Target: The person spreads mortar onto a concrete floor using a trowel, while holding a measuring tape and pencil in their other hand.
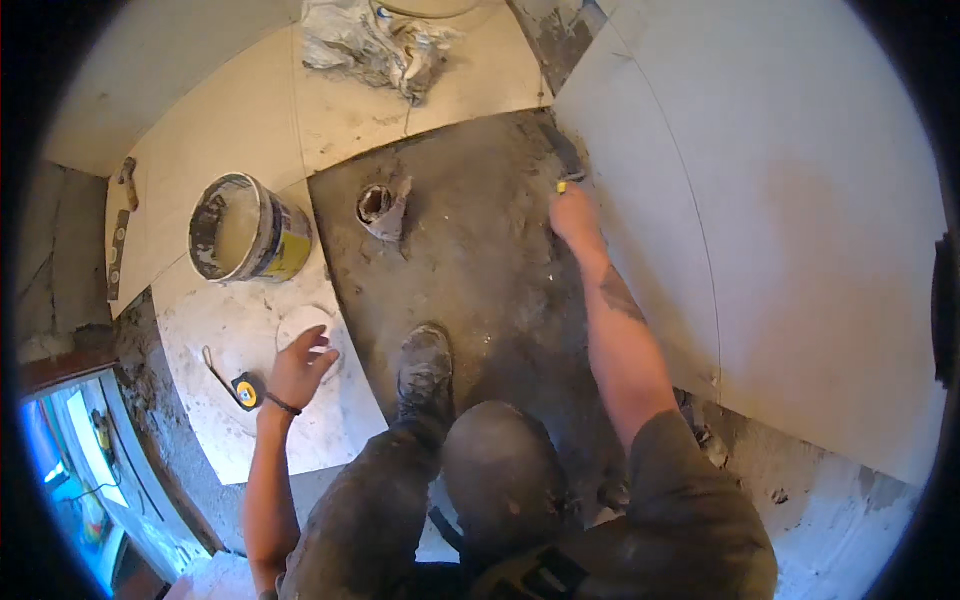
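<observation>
My right hand (577, 222) is closed round the yellow-tipped handle of a trowel (566, 152). Its dark blade lies on the rough grey mortar bed (470, 250), close to the edge of the large pale tile on the right (800, 220). My left hand (300, 368) hovers over or rests on a white tile (215, 350), fingers apart and holding nothing; contact cannot be made out. A round white patch shows by its fingertips. Beside the left wrist lies a yellow and black tape measure (247, 391) with a strap.
A mortar-smeared bucket (290, 240) of greyish liquid stands on the tiles at left. A rolled, dirty wrap (382, 210) sits on the mortar. A crumpled white sack (375, 45) lies at the far side. Far left are a hammer (128, 183) and a spirit level (117, 252). My boot (425, 370) stands on the mortar.
</observation>
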The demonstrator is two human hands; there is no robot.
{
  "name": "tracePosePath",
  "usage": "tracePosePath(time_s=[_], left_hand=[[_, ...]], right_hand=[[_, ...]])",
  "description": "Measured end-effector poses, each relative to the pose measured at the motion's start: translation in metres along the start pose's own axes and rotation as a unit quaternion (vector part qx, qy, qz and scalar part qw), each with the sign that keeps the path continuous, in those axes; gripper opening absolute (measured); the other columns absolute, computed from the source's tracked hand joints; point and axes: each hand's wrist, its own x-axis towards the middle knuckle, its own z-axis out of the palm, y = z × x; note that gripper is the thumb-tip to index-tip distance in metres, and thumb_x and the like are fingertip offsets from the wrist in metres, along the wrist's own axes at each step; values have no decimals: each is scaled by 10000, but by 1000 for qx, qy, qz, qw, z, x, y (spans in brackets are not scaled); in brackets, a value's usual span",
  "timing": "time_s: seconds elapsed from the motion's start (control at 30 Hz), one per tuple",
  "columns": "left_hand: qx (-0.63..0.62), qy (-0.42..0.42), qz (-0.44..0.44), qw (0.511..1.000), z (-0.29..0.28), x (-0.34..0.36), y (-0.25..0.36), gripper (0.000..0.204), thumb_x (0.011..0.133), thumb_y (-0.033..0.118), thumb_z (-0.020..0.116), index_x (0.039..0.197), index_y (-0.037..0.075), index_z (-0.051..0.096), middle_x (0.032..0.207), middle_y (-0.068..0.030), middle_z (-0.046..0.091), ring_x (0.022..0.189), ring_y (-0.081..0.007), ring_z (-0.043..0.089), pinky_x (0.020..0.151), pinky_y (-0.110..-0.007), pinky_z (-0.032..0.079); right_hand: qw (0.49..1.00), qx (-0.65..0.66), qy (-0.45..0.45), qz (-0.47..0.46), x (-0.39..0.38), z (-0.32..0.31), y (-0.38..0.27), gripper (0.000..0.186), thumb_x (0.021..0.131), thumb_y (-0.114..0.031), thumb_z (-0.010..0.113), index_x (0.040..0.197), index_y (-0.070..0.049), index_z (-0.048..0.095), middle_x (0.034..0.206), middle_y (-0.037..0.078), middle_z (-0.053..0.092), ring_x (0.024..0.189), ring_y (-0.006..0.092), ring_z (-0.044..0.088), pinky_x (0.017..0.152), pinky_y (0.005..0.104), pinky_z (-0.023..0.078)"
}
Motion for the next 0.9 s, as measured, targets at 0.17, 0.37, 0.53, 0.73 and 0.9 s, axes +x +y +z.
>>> tracePosePath(time_s=[0.17,0.37,0.53,0.73,0.9], left_hand=[[-137,-22,-51,989,22,6,-33,452,863,268,625,1213,-3,529,1021,-118,658,911,-174,626,778,-311,496],[-343,5,-159,926,29,4,-36,502,864,331,627,1249,37,493,1078,-56,627,931,-166,612,760,-304,477],[-359,21,-159,919,29,2,-34,488,880,350,600,1244,44,488,1098,-62,621,940,-166,602,763,-300,467],[-363,11,-174,915,30,-5,-48,485,892,356,584,1254,52,477,1120,-68,613,976,-172,586,785,-307,460],[-384,41,-171,906,34,8,-38,412,903,333,579,1224,82,522,1090,-56,630,936,-171,606,764,-309,480]], right_hand=[[1000,-18,6,-18,14,-12,6,371,878,-243,476,1174,-25,528,1015,236,629,917,434,596,782,494,472],[987,-102,-98,-81,15,10,-12,362,874,-229,465,1150,-7,536,1053,239,618,924,439,595,790,497,471],[998,69,5,-13,-27,11,-20,383,858,-230,478,1142,24,517,1059,263,607,944,447,590,805,490,473],[996,3,-69,-54,-5,21,-16,404,863,-244,486,1161,29,472,1016,303,604,955,456,584,841,493,460],[999,-12,-44,-1,-26,13,8,386,859,-250,503,1145,9,494,994,300,608,940,454,587,833,502,460]])
